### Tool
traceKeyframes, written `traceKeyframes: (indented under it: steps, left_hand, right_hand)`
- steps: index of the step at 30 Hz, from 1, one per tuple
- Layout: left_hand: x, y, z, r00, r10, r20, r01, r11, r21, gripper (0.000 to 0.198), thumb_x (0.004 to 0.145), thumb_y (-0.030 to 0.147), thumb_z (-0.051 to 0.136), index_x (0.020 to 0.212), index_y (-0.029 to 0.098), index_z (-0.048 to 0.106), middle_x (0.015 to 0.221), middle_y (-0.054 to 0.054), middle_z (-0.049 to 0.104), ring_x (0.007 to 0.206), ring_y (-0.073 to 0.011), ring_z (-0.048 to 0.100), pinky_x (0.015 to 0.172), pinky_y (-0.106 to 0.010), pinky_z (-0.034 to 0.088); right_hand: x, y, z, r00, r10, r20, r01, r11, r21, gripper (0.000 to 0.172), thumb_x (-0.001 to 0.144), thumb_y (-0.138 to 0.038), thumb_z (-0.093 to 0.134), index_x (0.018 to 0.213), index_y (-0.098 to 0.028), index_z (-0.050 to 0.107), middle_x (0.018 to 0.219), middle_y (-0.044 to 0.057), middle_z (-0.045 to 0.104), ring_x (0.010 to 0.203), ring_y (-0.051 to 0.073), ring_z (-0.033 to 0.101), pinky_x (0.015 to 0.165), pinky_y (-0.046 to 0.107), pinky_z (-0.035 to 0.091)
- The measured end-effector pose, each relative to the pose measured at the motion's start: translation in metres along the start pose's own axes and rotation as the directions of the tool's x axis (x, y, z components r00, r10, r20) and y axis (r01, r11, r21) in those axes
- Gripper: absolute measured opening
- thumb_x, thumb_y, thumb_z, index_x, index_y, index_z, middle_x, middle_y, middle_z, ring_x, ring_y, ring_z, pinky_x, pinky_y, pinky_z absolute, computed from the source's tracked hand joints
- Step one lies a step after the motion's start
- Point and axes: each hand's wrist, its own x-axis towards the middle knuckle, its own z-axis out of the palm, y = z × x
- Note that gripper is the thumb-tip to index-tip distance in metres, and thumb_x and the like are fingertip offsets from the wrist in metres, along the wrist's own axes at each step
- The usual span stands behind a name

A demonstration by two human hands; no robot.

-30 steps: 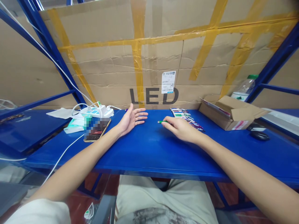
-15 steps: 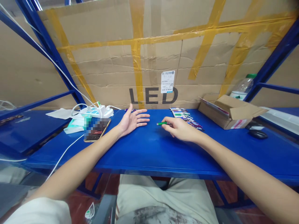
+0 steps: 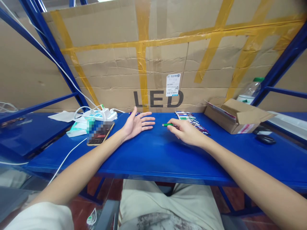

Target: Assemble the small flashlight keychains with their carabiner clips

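My right hand (image 3: 184, 131) is closed around a green pen (image 3: 166, 125), whose silver-tipped end points left. Its other end is hidden by the fingers. Behind that hand lies a row of several pens (image 3: 188, 118) in mixed colours on the blue table (image 3: 148, 156). Across a gap to the left, my left hand (image 3: 139, 124) holds nothing, palm turned inward and fingers spread. A small purple item (image 3: 134, 113) shows partly behind the left hand; I cannot make out its kind.
A phone (image 3: 100, 134), a power strip (image 3: 103, 113) and a green-white packet (image 3: 80, 127) sit left. To the right stand an opened cardboard box (image 3: 233, 116), a black mouse (image 3: 265, 139) and a bottle (image 3: 250, 91). Large cardboard (image 3: 115, 70) walls the back.
The green pen is tilted a little differently in my right hand and sits slightly higher. My left hand stays spread in about the same place. The view has shifted slightly.
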Motion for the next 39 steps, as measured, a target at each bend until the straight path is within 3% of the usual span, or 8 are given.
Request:
traceKeyframes:
  steps: [9,22,28,39]
  left_hand:
    - [0.002,-0.001,-0.005,0.997,0.069,-0.041,-0.068,0.997,0.038,0.087,0.103,0.084,0.034,0.143,0.014,0.066,0.142,-0.025,0.071,0.126,-0.0379,0.072,0.107,-0.052,0.058]
    - [-0.001,0.006,-0.01,0.984,-0.055,0.168,0.063,0.997,-0.041,0.071,0.106,0.067,0.041,0.145,0.013,0.066,0.152,-0.025,0.066,0.14,-0.0407,0.066,0.119,-0.059,0.049]
    - [-0.001,0.005,-0.011,0.989,0.0,0.146,0.011,0.997,-0.075,0.056,0.103,0.048,0.047,0.14,0.012,0.069,0.151,-0.024,0.068,0.141,-0.039,0.066,0.123,-0.059,0.046]
    - [-0.001,0.006,-0.011,0.991,0.01,0.133,0.0,0.997,-0.075,0.056,0.102,0.048,0.048,0.139,0.011,0.069,0.15,-0.025,0.068,0.138,-0.0398,0.068,0.122,-0.06,0.047]
  right_hand:
    - [-0.002,-0.001,-0.001,0.999,0.032,-0.027,-0.031,0.999,0.03,0.03,0.107,-0.046,0.052,0.099,-0.022,0.068,0.068,-0.001,0.064,0.072,0.021,0.06,0.072,0.033,0.042]
    - [0.001,0.014,-0.008,0.997,0.071,0.013,-0.071,0.991,0.11,0.03,0.106,-0.047,0.052,0.099,-0.023,0.066,0.066,-0.003,0.063,0.062,0.019,0.06,0.065,0.032,0.043]
    - [0.001,0.017,-0.008,0.997,0.08,-0.002,-0.079,0.99,0.119,0.028,0.105,-0.046,0.054,0.097,-0.023,0.067,0.067,-0.003,0.062,0.061,0.019,0.06,0.064,0.032,0.043]
    - [0.003,0.022,-0.006,0.993,0.118,-0.01,-0.115,0.981,0.156,0.028,0.105,-0.048,0.054,0.098,-0.024,0.066,0.065,-0.003,0.062,0.058,0.019,0.061,0.06,0.032,0.045]
